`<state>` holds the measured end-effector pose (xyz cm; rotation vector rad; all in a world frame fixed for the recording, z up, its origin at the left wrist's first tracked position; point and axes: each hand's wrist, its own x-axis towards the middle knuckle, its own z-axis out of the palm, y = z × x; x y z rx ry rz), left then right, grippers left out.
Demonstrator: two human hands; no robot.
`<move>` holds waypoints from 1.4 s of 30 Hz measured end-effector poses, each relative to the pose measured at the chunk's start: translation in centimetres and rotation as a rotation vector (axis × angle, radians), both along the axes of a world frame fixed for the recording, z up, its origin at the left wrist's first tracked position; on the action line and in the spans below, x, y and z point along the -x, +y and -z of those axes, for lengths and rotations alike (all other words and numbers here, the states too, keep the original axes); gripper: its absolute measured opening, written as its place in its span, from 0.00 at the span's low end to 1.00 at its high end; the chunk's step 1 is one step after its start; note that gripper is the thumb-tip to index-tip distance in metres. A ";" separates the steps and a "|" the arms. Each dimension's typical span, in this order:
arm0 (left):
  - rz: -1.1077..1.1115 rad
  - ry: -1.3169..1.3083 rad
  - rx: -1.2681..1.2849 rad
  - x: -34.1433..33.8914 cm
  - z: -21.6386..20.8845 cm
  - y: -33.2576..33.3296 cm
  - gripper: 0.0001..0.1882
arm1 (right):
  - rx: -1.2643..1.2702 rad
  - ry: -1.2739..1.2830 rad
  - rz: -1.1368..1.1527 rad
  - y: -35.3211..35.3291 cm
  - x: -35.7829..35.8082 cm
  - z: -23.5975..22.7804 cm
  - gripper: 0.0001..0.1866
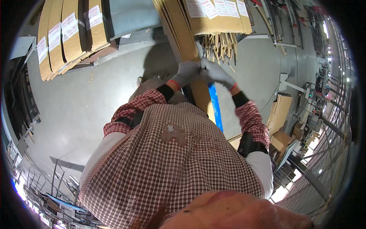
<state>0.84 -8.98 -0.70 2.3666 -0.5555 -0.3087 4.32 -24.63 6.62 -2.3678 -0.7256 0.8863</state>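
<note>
Grey table (133, 17), apparently bearing cardboard stacks (74, 45).

A grey floor (87, 107) is spreading past the near edge of a blue-grey table (133, 16); a shadow (155, 59) is lying near its right corner. Metal frames (310, 175) and bright lights (325, 28) are lining the floor's right edge.

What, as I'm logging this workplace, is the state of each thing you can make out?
Left hand: gloved, at the long brown stack; grip unclear
Right hand: gloved, close beside the left; grip unclear
Long brown stack: layered
Brown bundles: side by side, paper labels on
Thin sticks: bunched, ends uneven
Checked apron: worn, marked on the front
</note>
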 end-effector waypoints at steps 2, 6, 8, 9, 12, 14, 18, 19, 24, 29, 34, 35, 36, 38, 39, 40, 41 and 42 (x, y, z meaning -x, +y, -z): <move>-0.201 -0.001 0.036 0.7 -0.5 0.6 0.15 | 0.136 -0.070 -0.132 0.9 -3.5 -0.8 0.10; -0.300 -0.189 -0.037 0.2 -2.0 -0.1 0.18 | 0.343 -0.058 -0.411 -0.5 -7.3 4.5 0.10; 0.025 -0.019 -0.204 -0.6 -2.3 -1.0 0.18 | 0.697 -0.198 -0.359 -4.3 -7.8 10.3 0.16; 0.036 -0.041 -0.200 -1.1 -2.1 -1.1 0.18 | 0.777 -0.222 -0.241 -7.9 -8.2 12.5 0.16; -0.403 0.122 0.365 -5.3 -1.2 3.9 0.34 | 0.423 -0.385 -0.036 -4.1 -8.5 10.1 0.14; -0.619 0.130 0.524 -7.4 -0.3 7.2 0.39 | 0.222 -0.449 0.062 -1.4 -8.1 9.2 0.11; -0.629 0.347 0.245 0.7 6.4 0.9 0.51 | 0.083 -0.492 -0.143 -0.1 -6.6 5.8 0.13; -0.508 0.378 0.661 5.2 4.5 0.8 0.52 | 0.334 -0.090 -0.443 1.6 -5.1 2.5 0.13; -0.512 0.456 0.534 3.2 4.6 1.8 0.56 | 0.461 -0.398 -0.152 -1.8 -2.3 6.5 0.08; -0.503 0.774 0.437 3.4 1.6 3.4 0.58 | 0.596 -0.249 -0.290 -2.8 -2.4 8.4 0.07; -0.396 0.497 0.600 4.2 -9.4 9.7 0.50 | -0.203 -0.083 -0.266 3.7 -1.1 -8.6 0.24; -0.402 0.505 0.595 5.4 -10.2 9.5 0.50 | -0.208 -0.074 -0.267 5.4 0.6 -9.3 0.24; -0.331 0.547 0.771 6.2 -11.0 9.0 0.47 | -0.214 -0.050 -0.387 7.0 2.1 -9.8 0.22; -0.321 0.705 1.027 7.2 -9.6 8.6 0.41 | -0.228 -0.016 -0.507 7.7 2.0 -9.7 0.20; -0.335 0.712 1.023 7.4 -9.0 9.4 0.41 | -0.252 0.199 -0.393 7.3 1.2 -9.3 0.19; -0.396 0.867 0.933 7.2 -8.3 10.4 0.37 | -0.269 0.412 -0.278 6.6 0.0 -8.8 0.17; -0.456 1.019 0.841 6.7 -7.5 11.0 0.33 | -0.170 0.195 -0.323 4.3 -1.9 -6.9 0.16; -0.467 1.018 0.843 6.0 -6.1 11.2 0.33 | -0.073 -0.029 -0.363 1.7 -4.3 -4.4 0.15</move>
